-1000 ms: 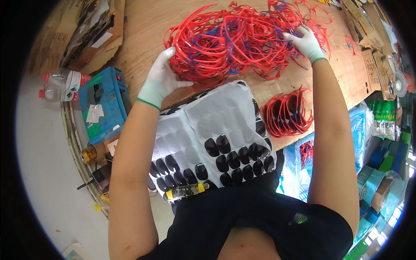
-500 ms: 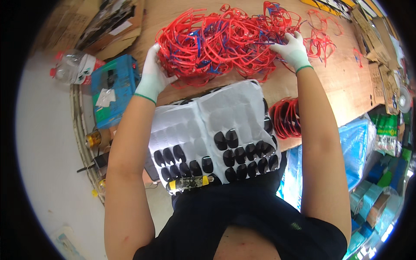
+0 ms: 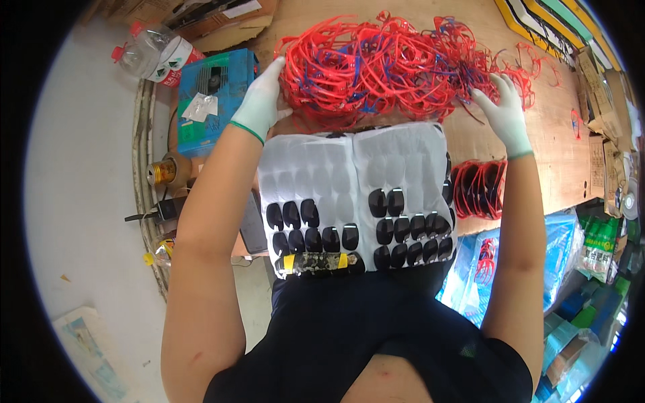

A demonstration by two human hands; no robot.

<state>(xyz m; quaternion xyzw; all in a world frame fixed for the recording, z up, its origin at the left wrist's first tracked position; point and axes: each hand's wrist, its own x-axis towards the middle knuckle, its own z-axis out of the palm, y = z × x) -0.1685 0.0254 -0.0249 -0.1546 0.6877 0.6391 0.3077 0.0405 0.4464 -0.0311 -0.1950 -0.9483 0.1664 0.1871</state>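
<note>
Floor, far left: a clear plastic bottle (image 3: 153, 55) with a red cap is seen lying beside the table's left edge, with a small brass-coloured can (image 3: 163, 172) nearer the person.
Table's left edge: a blue box (image 3: 213, 97) is placed here, with a scrap of clear wrapping on top.
Left hand (image 3: 261, 101): gloved in white with a green cuff; it is laid flat, fingers together, against the left side of the heap; nothing is seen closed in it.
Heap: a tangled heap of red plastic frames (image 3: 383, 67), mixed with blue pieces, is spread across the middle of the wooden table (image 3: 470, 138), between the two hands.
Tray: a white moulded tray (image 3: 336, 178) is held at the table's near edge, against the person's body; its near pockets are filled with dark lenses (image 3: 403, 232), the far pockets are bare.
Right hand (image 3: 502, 111): gloved likewise; the fingers are spread and are set on the right fringe of the heap; whether a strand is pinched cannot be told.
Near edge, right: a neat stack of red frames (image 3: 478, 188) is set just beside the tray.
Table's right edge: flat cardboard pieces (image 3: 596, 161) are laid along it.
</note>
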